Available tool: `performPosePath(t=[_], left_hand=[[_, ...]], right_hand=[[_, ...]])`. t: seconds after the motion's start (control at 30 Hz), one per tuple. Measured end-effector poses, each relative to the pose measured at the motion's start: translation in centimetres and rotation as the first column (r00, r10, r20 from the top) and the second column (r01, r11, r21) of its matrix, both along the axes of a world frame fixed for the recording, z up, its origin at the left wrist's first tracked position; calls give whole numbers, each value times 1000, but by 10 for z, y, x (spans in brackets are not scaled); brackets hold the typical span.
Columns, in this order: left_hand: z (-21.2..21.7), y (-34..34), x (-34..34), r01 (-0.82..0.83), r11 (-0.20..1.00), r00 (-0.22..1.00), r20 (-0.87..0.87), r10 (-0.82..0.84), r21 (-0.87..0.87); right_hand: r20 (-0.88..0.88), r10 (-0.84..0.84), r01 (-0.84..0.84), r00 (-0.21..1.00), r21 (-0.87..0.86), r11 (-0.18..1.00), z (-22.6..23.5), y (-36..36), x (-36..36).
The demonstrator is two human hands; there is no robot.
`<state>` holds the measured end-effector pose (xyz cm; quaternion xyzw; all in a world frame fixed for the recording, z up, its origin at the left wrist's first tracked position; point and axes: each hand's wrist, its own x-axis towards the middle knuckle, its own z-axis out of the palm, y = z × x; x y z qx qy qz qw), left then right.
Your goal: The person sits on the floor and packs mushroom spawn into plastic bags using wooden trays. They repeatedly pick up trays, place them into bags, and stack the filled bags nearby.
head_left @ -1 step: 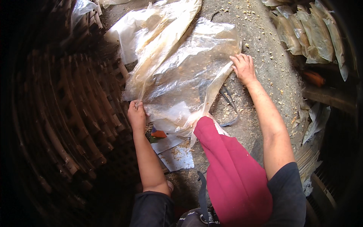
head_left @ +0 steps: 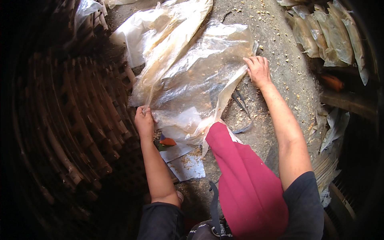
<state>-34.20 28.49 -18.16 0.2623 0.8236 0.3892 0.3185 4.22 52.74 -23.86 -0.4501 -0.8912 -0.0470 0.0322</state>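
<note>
A large, crumpled sheet of clear, brownish plastic point(head_left: 192, 86) lies spread on the floor in front of me. My left hand point(head_left: 144, 121) pinches its near left edge, where the plastic bunches into folds. Farther out on the right, my right hand point(head_left: 258, 72) grips the opposite edge between thumb and fingers, and a strip there is folded over. Dark red cloth point(head_left: 244, 176) hangs in front of me and meets the near edge of the plastic. Beneath the sheet, a white paper-like piece point(head_left: 188, 166) and a small orange piece point(head_left: 168, 141) show beside my left forearm.
Slatted bamboo or wood racks point(head_left: 76, 124) stand at left. Yellowish crumbs litter the grey floor point(head_left: 280, 60). A dark strap point(head_left: 243, 106) lies near the sheet's right side. Several folded plastic sheets point(head_left: 324, 36) hang at far right, above a wooden beam point(head_left: 348, 104).
</note>
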Motion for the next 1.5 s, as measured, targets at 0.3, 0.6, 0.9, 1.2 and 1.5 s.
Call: performPosePath(t=[0.3, 0.6, 0.9, 1.2, 1.5], left_hand=[[-1, 1, -4, -68, 995, 990, -120, 77, 71], [-12, 29, 1, -193, 894, 937, 347, 45, 404], [5, 90, -1, -195, 846, 857, 505, -99, 496], [2, 134, -16, -172, 815, 889, 444, -113, 553], [1, 92, 26, -181, 923, 978, 160, 133, 340]], right_hand=[[-144, -208, 228, 967, 136, 964, 6, -13, 56], [-254, -629, 606, 735, -171, 777, -31, -74, 72], [-34, -982, 228, 185, -971, 76, -12, -113, -2], [-538, -842, 263, -42, -819, 511, -42, -62, -1], [-548, -836, 467, -24, -745, 475, -45, -11, 10]])
